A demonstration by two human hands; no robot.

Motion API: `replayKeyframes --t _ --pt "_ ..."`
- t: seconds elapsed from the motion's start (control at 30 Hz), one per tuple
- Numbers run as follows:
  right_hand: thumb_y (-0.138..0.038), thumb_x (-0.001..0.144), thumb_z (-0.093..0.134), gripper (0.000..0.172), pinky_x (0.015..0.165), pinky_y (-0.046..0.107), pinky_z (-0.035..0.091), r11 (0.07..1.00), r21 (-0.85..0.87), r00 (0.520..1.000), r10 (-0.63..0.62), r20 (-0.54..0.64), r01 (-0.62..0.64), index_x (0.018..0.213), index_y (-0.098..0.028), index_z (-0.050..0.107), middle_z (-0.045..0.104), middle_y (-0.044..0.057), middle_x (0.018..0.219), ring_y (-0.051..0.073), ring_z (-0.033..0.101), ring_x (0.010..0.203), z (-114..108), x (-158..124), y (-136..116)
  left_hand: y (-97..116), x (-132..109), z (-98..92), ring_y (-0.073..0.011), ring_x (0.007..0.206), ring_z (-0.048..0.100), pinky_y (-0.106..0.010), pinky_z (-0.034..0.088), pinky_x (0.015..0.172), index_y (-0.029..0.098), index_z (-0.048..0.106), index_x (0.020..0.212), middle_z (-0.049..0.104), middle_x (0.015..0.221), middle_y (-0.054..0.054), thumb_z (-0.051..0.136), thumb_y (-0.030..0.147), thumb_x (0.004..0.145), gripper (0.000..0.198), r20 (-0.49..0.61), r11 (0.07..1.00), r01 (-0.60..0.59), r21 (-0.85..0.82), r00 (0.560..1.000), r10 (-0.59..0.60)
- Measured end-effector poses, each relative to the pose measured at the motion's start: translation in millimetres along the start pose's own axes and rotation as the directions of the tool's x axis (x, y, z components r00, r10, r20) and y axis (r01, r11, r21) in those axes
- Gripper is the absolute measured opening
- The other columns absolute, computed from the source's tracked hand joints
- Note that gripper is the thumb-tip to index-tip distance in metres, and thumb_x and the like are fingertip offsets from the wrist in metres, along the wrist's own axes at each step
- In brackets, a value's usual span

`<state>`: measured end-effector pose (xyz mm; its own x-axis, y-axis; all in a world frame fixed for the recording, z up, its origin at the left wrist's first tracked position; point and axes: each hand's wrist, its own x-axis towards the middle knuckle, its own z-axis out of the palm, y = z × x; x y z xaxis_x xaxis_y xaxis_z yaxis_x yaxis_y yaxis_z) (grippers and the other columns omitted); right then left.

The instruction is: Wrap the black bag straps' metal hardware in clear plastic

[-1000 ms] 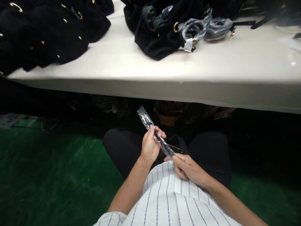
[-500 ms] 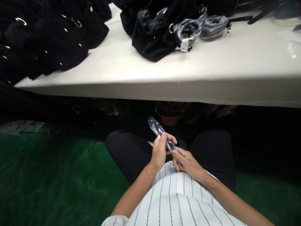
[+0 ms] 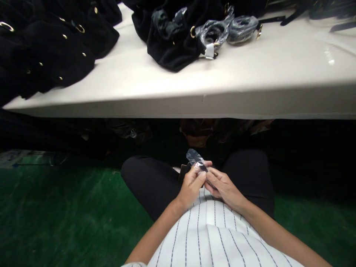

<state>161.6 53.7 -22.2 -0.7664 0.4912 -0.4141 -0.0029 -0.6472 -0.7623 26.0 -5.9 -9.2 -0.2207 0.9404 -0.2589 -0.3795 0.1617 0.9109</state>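
Over my lap, both hands meet on a black strap (image 3: 194,157) wrapped in clear plastic. My left hand (image 3: 192,182) is closed on it, thumb pressed on top. Close against the left, my right hand (image 3: 222,186) pinches the strap's nearer end, its fingertips touching the plastic. The strap's far end sticks out beyond my fingers, up and to the left. A dark piece with a light edge (image 3: 183,171) shows just left of my left hand; I cannot make out what it is. My fingers hide the middle of the strap.
Ahead stands a white-covered table (image 3: 250,70). On it lie a black bag (image 3: 172,52) with gold rings, plastic-wrapped coiled straps (image 3: 242,29), and a heap of black bags (image 3: 55,55) at the left. Brown items (image 3: 197,139) sit in the shade under the table.
My hands have drawn together on the strap, and less of its far end sticks out. My left hand has shifted right. The view has turned slightly, so the table things appear further left.
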Motion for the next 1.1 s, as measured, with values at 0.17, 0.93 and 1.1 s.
replayKeyframes --t 0.17,0.93,1.1 --pt "-0.053 0.095 0.051 0.041 0.041 0.02 0.016 0.989 -0.15 0.988 0.018 0.153 0.005 0.094 -0.012 0.056 0.04 -0.007 0.05 0.005 0.026 0.042 -1.0 0.6 2.7 20.2 16.1 -21.5 -0.0207 0.094 0.06 -0.035 0.046 0.094 0.011 0.064 0.114 0.063 0.097 -0.009 0.053 0.042 0.097 0.037 -0.099 0.82 0.058 -0.57 0.985 -0.138" --pt "-0.057 0.095 0.046 0.042 0.043 0.022 0.02 0.98 -0.198 0.995 0.01 0.097 0.009 0.089 -0.016 0.05 0.045 -0.005 0.054 0.006 0.029 0.043 2.1 10.7 4.9 13.5 13.1 2.2 -0.0162 0.076 0.061 -0.031 0.049 0.084 0.017 0.057 0.082 0.058 0.072 -0.002 0.047 0.032 0.101 0.025 -0.153 0.968 -0.086 -0.236 0.987 0.051" --pt "-0.047 0.101 0.039 0.042 0.056 0.023 0.033 0.844 -0.497 0.977 -0.141 0.161 0.204 0.075 -0.017 0.049 0.049 -0.003 0.06 0.009 0.042 0.054 -4.3 12.9 -4.9 61.8 36.2 -37.8 -0.0167 0.078 0.065 -0.038 0.046 0.098 0.017 0.06 0.082 0.063 0.073 -0.001 0.06 0.033 0.095 0.02 -0.301 0.926 -0.309 -0.218 0.924 0.238"
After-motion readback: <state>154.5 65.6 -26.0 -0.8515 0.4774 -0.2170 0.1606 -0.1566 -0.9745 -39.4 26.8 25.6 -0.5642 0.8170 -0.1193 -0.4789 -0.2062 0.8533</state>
